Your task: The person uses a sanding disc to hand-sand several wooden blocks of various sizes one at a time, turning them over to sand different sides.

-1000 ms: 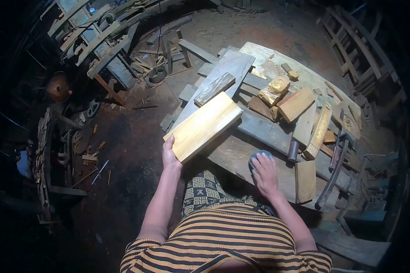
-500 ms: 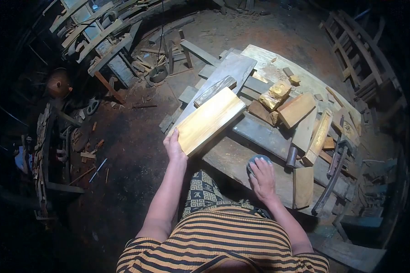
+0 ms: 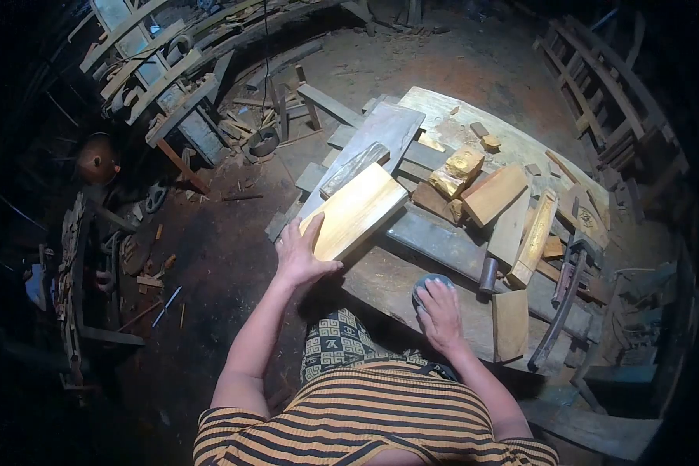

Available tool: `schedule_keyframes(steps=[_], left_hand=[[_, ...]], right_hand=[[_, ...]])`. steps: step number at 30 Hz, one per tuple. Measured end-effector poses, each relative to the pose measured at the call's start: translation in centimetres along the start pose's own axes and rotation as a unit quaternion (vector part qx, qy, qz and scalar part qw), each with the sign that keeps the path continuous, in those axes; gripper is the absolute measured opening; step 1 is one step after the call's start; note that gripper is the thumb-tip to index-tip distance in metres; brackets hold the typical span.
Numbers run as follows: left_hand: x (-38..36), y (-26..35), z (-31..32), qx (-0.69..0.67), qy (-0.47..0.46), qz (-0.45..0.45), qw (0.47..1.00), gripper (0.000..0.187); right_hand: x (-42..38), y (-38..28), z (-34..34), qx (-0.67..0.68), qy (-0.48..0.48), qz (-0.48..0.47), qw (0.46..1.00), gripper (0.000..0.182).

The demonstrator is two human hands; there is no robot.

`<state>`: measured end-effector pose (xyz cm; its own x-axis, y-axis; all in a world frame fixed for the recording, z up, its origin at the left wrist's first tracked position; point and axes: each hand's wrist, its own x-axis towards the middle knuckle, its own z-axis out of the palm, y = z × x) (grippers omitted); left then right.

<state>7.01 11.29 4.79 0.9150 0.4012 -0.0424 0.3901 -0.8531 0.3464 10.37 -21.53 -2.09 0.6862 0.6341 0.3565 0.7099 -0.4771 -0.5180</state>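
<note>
A pale, smooth rectangular wooden block (image 3: pixel 361 208) lies slanted on the bench over a grey board (image 3: pixel 380 128). My left hand (image 3: pixel 303 252) is at its near left end, with fingers spread over the corner and the thumb stretched apart. At the bench's front edge, my right hand (image 3: pixel 441 314) has its fingers curled over a dark greenish round pad (image 3: pixel 422 289), partly hidden beneath them. Against the far side of the pale block rests a rough, weathered wood strip (image 3: pixel 355 169).
Right of the pale block are yellow-wrapped chunks (image 3: pixel 457 172), wooden blocks (image 3: pixel 495 196), a dark cylindrical handle (image 3: pixel 488 276), a short block (image 3: pixel 510 326) and a long curved tool (image 3: pixel 559 318). Timber is stacked at upper left (image 3: pixel 163 85). A rack (image 3: pixel 598 85) stands at right.
My left hand has loosened its grip on the pale block, its fingers now spread over the end. My right hand stays on the round pad. The view has shifted slightly.
</note>
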Motion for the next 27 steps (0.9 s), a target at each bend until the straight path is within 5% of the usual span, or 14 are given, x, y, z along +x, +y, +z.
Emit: schedule_keyframes(steps=[5,24,27], left_hand=[[0.3,0.7,1.1,0.023,0.070,0.012,0.997,0.108],[8.5,7.3,2.6,-0.018,0.075,-0.039,0.996,0.105],[8.9,8.3,3.5,0.076,0.136,-0.026,0.987,0.105]], right_hand=[[0.0,0.1,0.2,0.005,-0.002,0.008,1.000,0.041],[-0.3,0.3,0.0,-0.007,0.009,0.029,1.000,0.040],[-0.5,0.6,0.4,0.000,0.024,-0.002,1.000,0.042]])
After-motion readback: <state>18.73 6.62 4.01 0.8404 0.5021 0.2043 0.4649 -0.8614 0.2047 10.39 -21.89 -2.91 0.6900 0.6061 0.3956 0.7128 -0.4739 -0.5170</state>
